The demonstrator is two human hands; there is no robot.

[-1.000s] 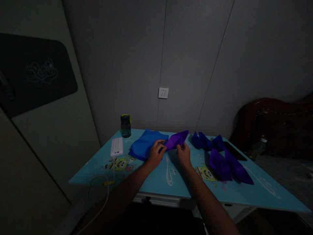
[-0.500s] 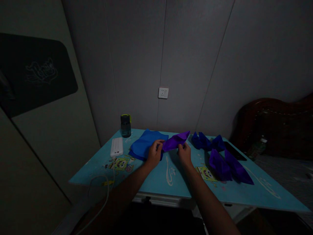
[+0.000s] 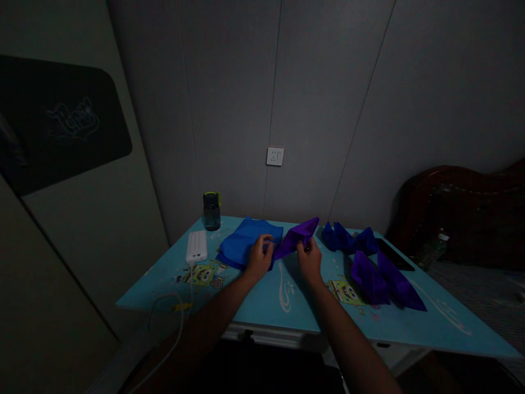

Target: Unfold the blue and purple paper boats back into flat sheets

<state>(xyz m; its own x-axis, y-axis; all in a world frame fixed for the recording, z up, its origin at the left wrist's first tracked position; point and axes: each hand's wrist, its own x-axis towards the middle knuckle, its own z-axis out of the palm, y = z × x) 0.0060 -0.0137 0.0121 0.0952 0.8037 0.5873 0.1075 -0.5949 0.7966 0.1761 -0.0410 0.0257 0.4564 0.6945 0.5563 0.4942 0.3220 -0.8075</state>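
Purple paper boat (image 3: 296,236) over the table (image 3: 262,314) is pinched midway in my right hand (image 3: 308,258), probably to leave both ends free, while on my feed the left hand (image 3: 260,258) curls loosely, empty, by blue sheets (image 3: 241,243).

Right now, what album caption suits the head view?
Right hand holding a purple paper boat; left hand open near blue sheets.

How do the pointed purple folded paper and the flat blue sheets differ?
Shape: the pointed purple folded paper stands in raised folds; the flat blue sheets lie spread. Support: the right hand grips the folded paper; the printed light-blue table bears the sheets. Size: the sheets cover more area than the folded paper. Both look unpatterned.
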